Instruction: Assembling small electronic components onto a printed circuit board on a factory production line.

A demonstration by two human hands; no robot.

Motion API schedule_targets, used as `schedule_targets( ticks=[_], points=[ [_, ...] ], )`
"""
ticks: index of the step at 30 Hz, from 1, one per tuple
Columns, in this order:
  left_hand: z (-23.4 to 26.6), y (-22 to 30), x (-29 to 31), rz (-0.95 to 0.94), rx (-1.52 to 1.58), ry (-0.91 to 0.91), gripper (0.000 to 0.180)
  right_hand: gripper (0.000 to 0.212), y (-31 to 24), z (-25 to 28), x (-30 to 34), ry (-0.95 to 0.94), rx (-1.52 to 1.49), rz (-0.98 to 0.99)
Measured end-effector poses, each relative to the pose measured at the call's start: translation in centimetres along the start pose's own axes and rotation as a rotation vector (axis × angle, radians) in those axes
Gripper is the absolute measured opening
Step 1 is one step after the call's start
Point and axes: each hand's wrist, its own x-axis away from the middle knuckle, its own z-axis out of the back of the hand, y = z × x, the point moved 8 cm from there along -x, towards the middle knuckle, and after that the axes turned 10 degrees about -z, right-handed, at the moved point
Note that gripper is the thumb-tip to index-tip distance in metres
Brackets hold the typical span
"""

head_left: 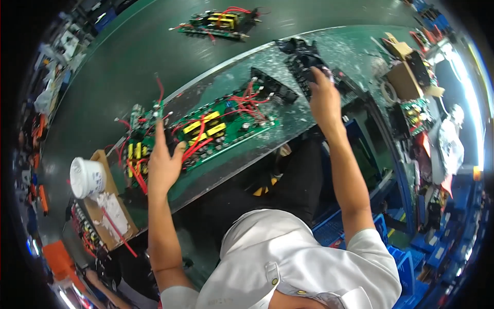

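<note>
On the bench lies a long green circuit board with yellow-wrapped transformers and red wires. My left hand is over its left end, index finger stretched forward and thumb bent in around a dark piece I cannot make out. Beside that hand is a second circuit board, also with yellow transformers and red wires, partly covered. To the right, my right hand reaches to several black parts, its fingers curled down onto one of them. A slotted black panel leans near the long board's right end.
Another wired board rests on the far green surface. At left stand a white tub and a cardboard box. Cartons and a tape roll crowd the right, above blue crates.
</note>
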Motion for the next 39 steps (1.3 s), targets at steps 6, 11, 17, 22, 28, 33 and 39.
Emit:
schedule_targets(
  ticks=[6,11,17,22,28,33,39],
  points=[
    [0.6,0.7,-0.2,-0.037,0.126,0.07,0.078,0.032,-4.3,5.5,1.3,0.405,-0.103,0.207],
    [3.6,0.6,-1.6,-0.137,0.106,0.141,0.072,0.027,-3.5,2.4,7.1,0.508,-0.314,0.295],
    [13.1,2.1,-7.1,-0.181,-0.035,0.26,0.062,0.025,-1.8,-2.9,9.6,0.375,-0.39,0.228],
    [15.7,-2.7,-7.1,-0.097,0.023,0.377,0.063,0.024,-2.6,-3.5,9.8,0.297,-0.292,0.273],
    [21.8,-12.0,-5.0,0.006,0.295,0.647,0.06,0.025,-2.3,-3.8,9.5,0.265,-0.285,0.298],
    [32.2,-22.7,4.1,0.235,0.639,0.965,0.053,0.024,-2.7,-4.0,9.3,0.24,-0.335,0.262],
    [36.9,-35.0,21.9,0.649,0.409,1.193,0.054,0.023,-2.3,-4.1,9.3,0.227,-0.319,0.262]
  ],
)
